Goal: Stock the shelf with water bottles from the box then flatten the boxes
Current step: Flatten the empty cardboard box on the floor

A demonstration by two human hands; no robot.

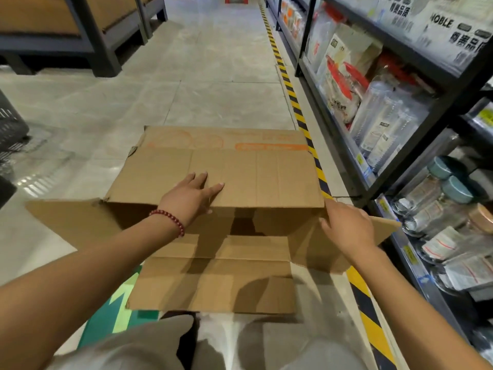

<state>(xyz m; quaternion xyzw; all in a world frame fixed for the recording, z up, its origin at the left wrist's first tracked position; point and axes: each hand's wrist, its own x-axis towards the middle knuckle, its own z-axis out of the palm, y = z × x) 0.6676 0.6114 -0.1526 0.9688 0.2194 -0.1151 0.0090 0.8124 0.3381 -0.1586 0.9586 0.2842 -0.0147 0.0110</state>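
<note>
Box: brown corrugated cardboard box [240, 180] with orange print, centre of the frame, on the tiled floor [213, 76], flaps spread open.
Left hand [190, 196]: flat on the box's far panel, fingers [213, 189] straight and slightly apart; red bead bracelet [169, 218] at the wrist.
Right hand [346, 227]: on the box's right flap, fingers loosely curled at its edge.
Tape: yellow-black striped floor tape [296, 108] just right of the box.
Shelf: dark metal shelf [344, 145] at right, holding packaged goods and glass jars [432, 193].

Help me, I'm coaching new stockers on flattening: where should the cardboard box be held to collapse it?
Probably at its open near end. The cardboard box lies on its side, flaps splayed; the left hand presses flat on the top panel's near edge, and the right hand holds the right flap, so push down from above.
</note>
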